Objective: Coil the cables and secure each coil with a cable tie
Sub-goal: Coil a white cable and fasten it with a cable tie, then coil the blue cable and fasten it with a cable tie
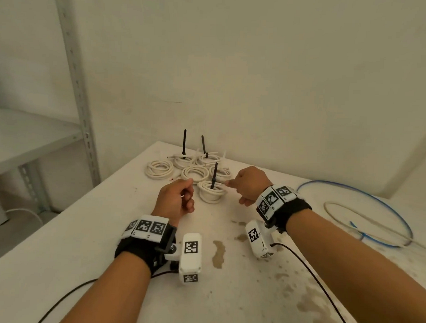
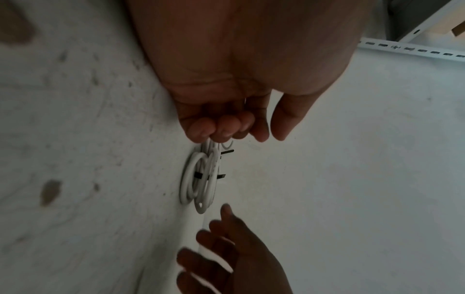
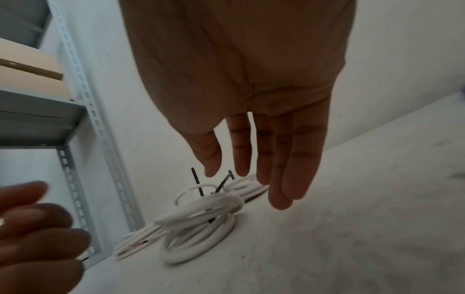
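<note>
Several white cable coils [image 1: 194,171] lie bunched at the table's far end; three carry upright black cable ties. The nearest coil [image 1: 211,192], also seen as coil [image 2: 198,179] and coil [image 3: 201,218], has a tie [image 1: 214,176] standing up from it. My left hand [image 1: 181,196] hovers just left of that coil, its fingers [image 2: 221,129] curled into the palm and holding nothing. My right hand [image 1: 242,186] hovers just right of the coil, its fingers [image 3: 284,169] straight and empty. Neither hand touches the coil.
A loose blue cable [image 1: 365,198] and a beige cable [image 1: 335,215] loop across the table's right side. A metal shelf rack [image 1: 74,84] stands left of the white table [image 1: 58,264]. Brown stains [image 1: 218,253] mark the tabletop. Black camera leads [image 1: 312,273] trail from both wrists.
</note>
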